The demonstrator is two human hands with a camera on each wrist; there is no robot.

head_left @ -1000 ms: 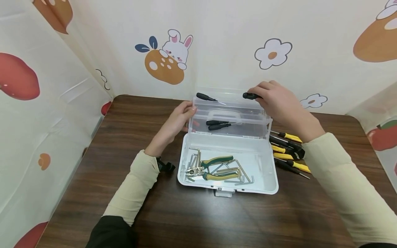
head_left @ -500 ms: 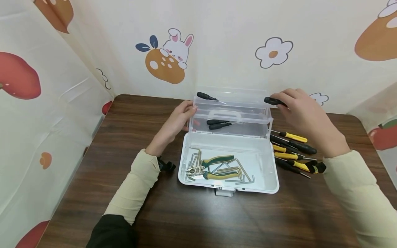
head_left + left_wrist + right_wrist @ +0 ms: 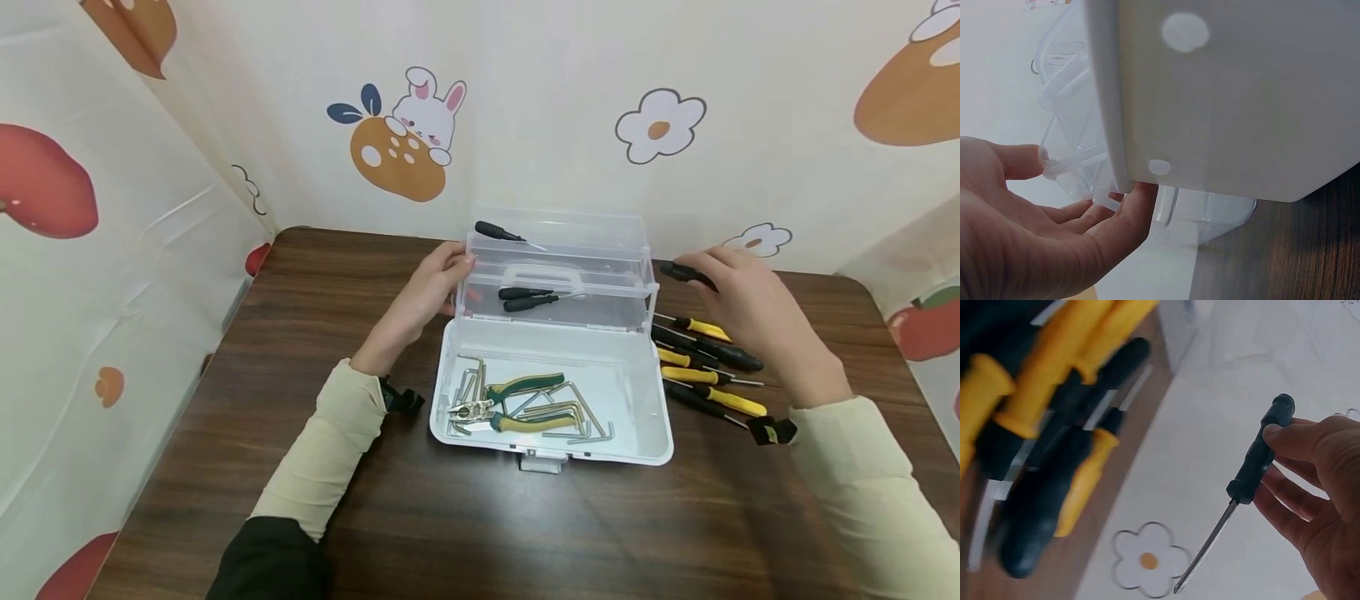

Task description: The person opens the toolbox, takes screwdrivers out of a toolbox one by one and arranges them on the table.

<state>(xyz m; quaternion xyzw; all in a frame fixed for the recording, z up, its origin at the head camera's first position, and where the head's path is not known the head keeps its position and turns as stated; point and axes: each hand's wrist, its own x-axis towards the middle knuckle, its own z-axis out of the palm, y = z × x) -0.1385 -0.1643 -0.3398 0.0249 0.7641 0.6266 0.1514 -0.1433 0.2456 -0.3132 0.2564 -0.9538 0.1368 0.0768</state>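
Note:
A white toolbox [image 3: 555, 457] stands on the table with its clear lid and trays [image 3: 487, 321] raised. My left hand [image 3: 423, 287] grips the clear part at its left edge, thumb in front and fingers behind. In the left wrist view, fingertips of that hand [image 3: 1054, 231] pass behind the white wall. My right hand [image 3: 750, 296] pinches a screwdriver [image 3: 1257, 459] by its black handle, above the table right of the toolbox. Its bare metal shaft points away from the palm. Black-handled screwdrivers [image 3: 528, 304] lie in the clear trays, one higher up and two lower.
Combination pliers [image 3: 528, 387] and several hex keys [image 3: 592, 429] lie in the toolbox's white base. Several yellow and black screwdrivers [image 3: 693, 377] lie close against its right side, under my right forearm. A patterned curtain [image 3: 555, 100] hangs behind the dark wooden table [image 3: 360, 517].
My right hand has carried the screwdriver from over the upper clear tray to the right, then lower, past the toolbox's right end. The left hand has stayed in place.

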